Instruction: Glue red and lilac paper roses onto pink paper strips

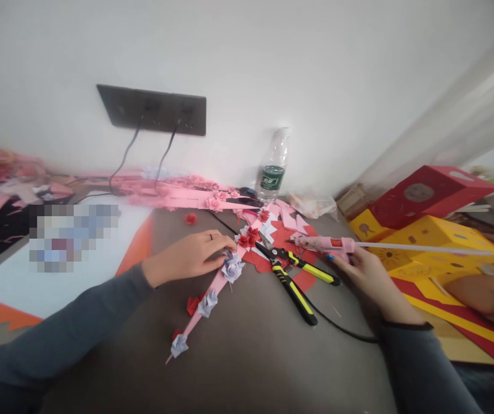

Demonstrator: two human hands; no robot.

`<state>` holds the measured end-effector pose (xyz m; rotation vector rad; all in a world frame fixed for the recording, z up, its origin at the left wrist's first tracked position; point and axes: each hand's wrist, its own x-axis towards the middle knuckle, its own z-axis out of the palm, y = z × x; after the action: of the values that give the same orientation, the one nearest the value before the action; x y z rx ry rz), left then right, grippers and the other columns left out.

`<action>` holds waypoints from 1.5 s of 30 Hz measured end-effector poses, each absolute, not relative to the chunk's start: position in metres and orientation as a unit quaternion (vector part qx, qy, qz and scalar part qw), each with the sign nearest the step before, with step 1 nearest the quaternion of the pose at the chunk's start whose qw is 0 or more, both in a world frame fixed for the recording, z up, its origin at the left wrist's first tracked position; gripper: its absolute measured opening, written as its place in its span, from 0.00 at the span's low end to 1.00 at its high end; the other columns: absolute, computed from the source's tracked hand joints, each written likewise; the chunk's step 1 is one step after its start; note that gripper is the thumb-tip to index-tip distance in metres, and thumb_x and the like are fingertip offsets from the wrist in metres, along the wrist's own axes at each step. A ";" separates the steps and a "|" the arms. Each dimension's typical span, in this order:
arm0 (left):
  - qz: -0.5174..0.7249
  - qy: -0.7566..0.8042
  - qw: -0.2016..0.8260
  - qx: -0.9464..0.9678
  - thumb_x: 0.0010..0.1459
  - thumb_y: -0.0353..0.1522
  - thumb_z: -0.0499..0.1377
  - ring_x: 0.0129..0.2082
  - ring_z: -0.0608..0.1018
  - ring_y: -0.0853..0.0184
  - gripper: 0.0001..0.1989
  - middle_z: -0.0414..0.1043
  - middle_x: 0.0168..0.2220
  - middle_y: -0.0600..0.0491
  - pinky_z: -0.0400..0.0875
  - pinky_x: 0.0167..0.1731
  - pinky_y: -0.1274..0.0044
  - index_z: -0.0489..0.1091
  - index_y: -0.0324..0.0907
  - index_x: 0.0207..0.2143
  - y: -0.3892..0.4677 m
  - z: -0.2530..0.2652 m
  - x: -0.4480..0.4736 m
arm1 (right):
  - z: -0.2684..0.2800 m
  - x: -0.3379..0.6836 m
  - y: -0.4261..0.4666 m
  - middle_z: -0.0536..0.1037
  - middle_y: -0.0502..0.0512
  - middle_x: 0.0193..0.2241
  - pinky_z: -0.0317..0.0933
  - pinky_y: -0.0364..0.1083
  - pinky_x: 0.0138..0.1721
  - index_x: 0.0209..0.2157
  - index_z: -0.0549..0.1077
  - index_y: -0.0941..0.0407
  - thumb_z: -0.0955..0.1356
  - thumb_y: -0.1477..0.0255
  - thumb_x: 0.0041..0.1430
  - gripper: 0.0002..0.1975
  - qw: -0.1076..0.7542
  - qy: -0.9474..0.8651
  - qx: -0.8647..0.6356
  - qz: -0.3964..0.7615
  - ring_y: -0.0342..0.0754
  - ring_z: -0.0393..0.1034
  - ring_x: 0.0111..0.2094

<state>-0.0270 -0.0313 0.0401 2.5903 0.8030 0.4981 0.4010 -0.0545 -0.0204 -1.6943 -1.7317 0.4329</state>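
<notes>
My left hand [197,256], with a ring on one finger, has its fingertips closed on a pale lilac paper flower [233,268]. That flower sits on a tapering pink paper strip [217,282], which also bears other lilac and red flowers. In my right hand [370,279] is a pink hot glue gun [326,244], its nozzle toward the flowers. A long whitish glue stick [419,249] sticks out of the gun's back. Between my hands lie black-and-yellow pliers [290,282], jaws toward the red paper flowers [249,237].
A water bottle [272,169] stands by the wall, near red and pink paper scraps [287,221]. Pink flowered strips [177,195] lie along the back. Yellow [436,244] and red boxes [432,192] are at right, beside another person's arm [479,293]. Cords hang from a socket panel [152,109].
</notes>
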 end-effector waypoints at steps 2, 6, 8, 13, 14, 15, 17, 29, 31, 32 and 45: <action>0.183 0.284 0.189 0.922 0.69 0.29 0.51 0.45 0.78 0.64 0.12 0.74 0.47 0.49 0.72 0.46 0.71 0.68 0.44 0.52 -0.031 0.038 -0.028 | -0.016 0.399 -0.060 0.79 0.56 0.27 0.66 0.51 0.31 0.33 0.76 0.53 0.71 0.51 0.54 0.19 0.325 -0.676 -0.648 0.132 0.56 0.72 0.29; 0.207 0.270 0.189 0.921 0.68 0.27 0.51 0.47 0.78 0.63 0.13 0.75 0.47 0.48 0.72 0.47 0.70 0.67 0.43 0.52 -0.032 0.033 -0.030 | -0.012 0.396 -0.077 0.81 0.63 0.40 0.69 0.59 0.41 0.41 0.76 0.53 0.69 0.51 0.55 0.21 0.343 -0.686 -0.635 0.091 0.67 0.76 0.41; 0.220 0.268 0.194 0.918 0.67 0.25 0.50 0.47 0.78 0.64 0.14 0.75 0.47 0.48 0.72 0.48 0.70 0.67 0.43 0.53 -0.033 0.030 -0.031 | -0.010 0.392 -0.090 0.81 0.65 0.40 0.67 0.61 0.43 0.39 0.75 0.52 0.69 0.50 0.56 0.21 0.351 -0.661 -0.660 0.068 0.69 0.75 0.43; 0.241 0.260 0.207 0.912 0.65 0.24 0.50 0.48 0.78 0.62 0.17 0.75 0.47 0.48 0.72 0.49 0.69 0.66 0.43 0.54 -0.033 0.023 -0.032 | 0.004 0.346 -0.131 0.77 0.60 0.34 0.65 0.58 0.41 0.37 0.71 0.53 0.66 0.49 0.58 0.21 0.390 -0.564 -0.727 -0.028 0.61 0.73 0.38; 0.245 0.259 0.207 0.911 0.65 0.23 0.50 0.48 0.78 0.62 0.17 0.75 0.48 0.48 0.73 0.49 0.69 0.66 0.43 0.53 -0.033 0.021 -0.032 | 0.008 0.329 -0.138 0.77 0.58 0.34 0.64 0.56 0.41 0.37 0.71 0.54 0.67 0.52 0.59 0.19 0.408 -0.566 -0.716 -0.030 0.58 0.72 0.37; 0.249 0.258 0.207 0.910 0.65 0.23 0.50 0.48 0.78 0.62 0.17 0.75 0.47 0.48 0.73 0.49 0.69 0.66 0.44 0.53 -0.033 0.020 -0.032 | 0.011 0.310 -0.143 0.76 0.57 0.33 0.64 0.52 0.39 0.37 0.71 0.54 0.67 0.55 0.60 0.16 0.427 -0.571 -0.701 -0.016 0.55 0.72 0.36; 0.255 0.254 0.206 0.910 0.65 0.23 0.50 0.49 0.78 0.62 0.17 0.75 0.47 0.48 0.73 0.49 0.70 0.66 0.44 0.53 -0.033 0.018 -0.032 | 0.013 0.269 -0.149 0.76 0.54 0.31 0.62 0.48 0.34 0.38 0.72 0.53 0.66 0.61 0.62 0.11 0.436 -0.607 -0.662 0.062 0.51 0.71 0.32; 0.254 0.200 0.207 0.923 0.62 0.31 0.60 0.55 0.75 0.55 0.19 0.73 0.54 0.42 0.71 0.55 0.65 0.65 0.42 0.55 -0.034 0.012 -0.040 | -0.018 0.156 -0.144 0.73 0.51 0.26 0.59 0.44 0.29 0.36 0.71 0.55 0.68 0.65 0.56 0.09 0.382 -0.598 -0.643 0.289 0.47 0.66 0.26; 0.252 0.200 0.217 0.921 0.61 0.32 0.61 0.55 0.75 0.55 0.20 0.72 0.55 0.42 0.71 0.55 0.65 0.64 0.42 0.56 -0.034 0.013 -0.041 | -0.014 0.152 -0.145 0.72 0.51 0.23 0.56 0.44 0.26 0.32 0.73 0.55 0.65 0.63 0.59 0.10 0.359 -0.588 -0.633 0.353 0.46 0.64 0.24; 0.253 0.200 0.220 0.921 0.61 0.31 0.60 0.55 0.75 0.55 0.20 0.72 0.55 0.42 0.71 0.55 0.65 0.64 0.42 0.56 -0.034 0.014 -0.041 | -0.012 0.150 -0.145 0.71 0.50 0.22 0.54 0.44 0.25 0.32 0.73 0.55 0.64 0.62 0.60 0.12 0.354 -0.581 -0.622 0.387 0.46 0.63 0.23; 0.252 0.236 0.250 0.905 0.61 0.24 0.50 0.55 0.74 0.58 0.21 0.73 0.54 0.45 0.70 0.56 0.66 0.63 0.43 0.56 -0.035 0.017 -0.044 | -0.018 0.133 -0.130 0.63 0.44 0.13 0.49 0.42 0.17 0.25 0.66 0.53 0.65 0.49 0.52 0.21 0.342 -0.477 -0.614 0.527 0.41 0.55 0.13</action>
<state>-0.0441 -0.0347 0.0167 2.4625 0.6431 0.6860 0.1327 -0.1296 -0.0182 -1.5971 -1.2418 1.3714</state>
